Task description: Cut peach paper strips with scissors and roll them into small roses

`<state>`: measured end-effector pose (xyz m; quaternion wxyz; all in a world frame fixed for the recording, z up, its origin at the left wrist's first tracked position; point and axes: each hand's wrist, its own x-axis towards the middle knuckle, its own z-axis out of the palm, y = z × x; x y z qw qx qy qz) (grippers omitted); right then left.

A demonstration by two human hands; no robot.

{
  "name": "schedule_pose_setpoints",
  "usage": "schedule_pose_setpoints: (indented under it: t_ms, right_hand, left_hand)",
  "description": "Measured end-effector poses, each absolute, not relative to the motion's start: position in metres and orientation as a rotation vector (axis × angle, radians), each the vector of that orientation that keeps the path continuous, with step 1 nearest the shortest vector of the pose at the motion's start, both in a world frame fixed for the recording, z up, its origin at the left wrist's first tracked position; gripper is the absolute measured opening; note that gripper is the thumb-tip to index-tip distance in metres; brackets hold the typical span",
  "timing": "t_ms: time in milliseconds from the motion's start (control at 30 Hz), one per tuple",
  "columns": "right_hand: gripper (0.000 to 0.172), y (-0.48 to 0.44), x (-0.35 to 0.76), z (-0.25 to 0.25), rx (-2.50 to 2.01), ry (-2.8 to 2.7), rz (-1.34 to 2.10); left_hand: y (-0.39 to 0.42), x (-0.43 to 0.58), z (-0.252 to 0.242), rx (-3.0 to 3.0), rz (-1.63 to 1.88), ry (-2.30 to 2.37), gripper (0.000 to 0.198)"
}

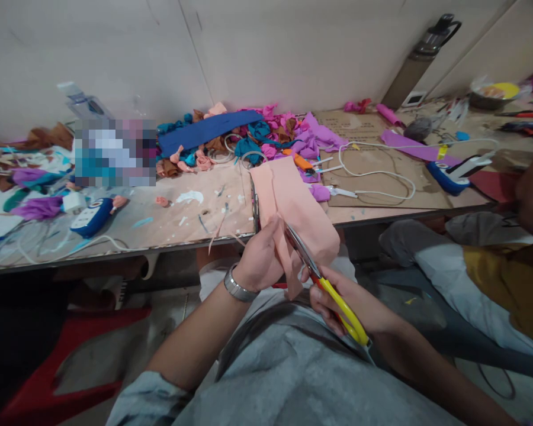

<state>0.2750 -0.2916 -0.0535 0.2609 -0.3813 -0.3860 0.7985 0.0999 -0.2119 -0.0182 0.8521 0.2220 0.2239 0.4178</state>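
My left hand (263,255), with a metal watch at the wrist, pinches a peach-coloured sheet (299,201) that looks like crepe paper. The sheet hangs over the table's front edge above my lap. A narrow strip of it (293,272) dangles below the left fingers. My right hand (337,299) grips scissors (344,310) with yellow and red handles. Their metal blades lie along the sheet close to my left fingertips, where a slit divides the strip from the wider part. How far the blades are apart cannot be made out.
Crumpled coloured pieces and a flat blue strip (211,131) lie along the wall. A white cable (382,171) loops over the cardboard (359,133). Blue-and-white devices (91,218) sit near the front edge. A bottle (415,62) leans at the back right. A person sits to the right.
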Motion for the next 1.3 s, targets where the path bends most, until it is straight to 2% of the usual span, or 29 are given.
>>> schedule_pose_setpoints:
  t_ms: [467, 700, 867, 1300]
  right_hand:
    - [0.042, -0.291, 0.28, -0.06, -1.005, -1.083, 2.189]
    - [0.049, -0.293, 0.281, -0.059, -1.032, -1.198, 2.103]
    - [0.053, -0.296, 0.285, -0.056, -1.0, -1.192, 2.093]
    - [0.053, -0.299, 0.291, -0.058, -0.941, -1.121, 2.11]
  left_hand:
    - [-0.212, 0.097, -0.017, 0.343, 0.923, 0.529, 0.042]
    - [-0.213, 0.101, -0.013, 0.338, 0.885, 0.532, 0.034]
    - [-0.214, 0.103, -0.016, 0.382, 0.869, 0.541, 0.039]
    - [-0.213, 0.108, -0.018, 0.508, 0.925, 0.637, 0.039]
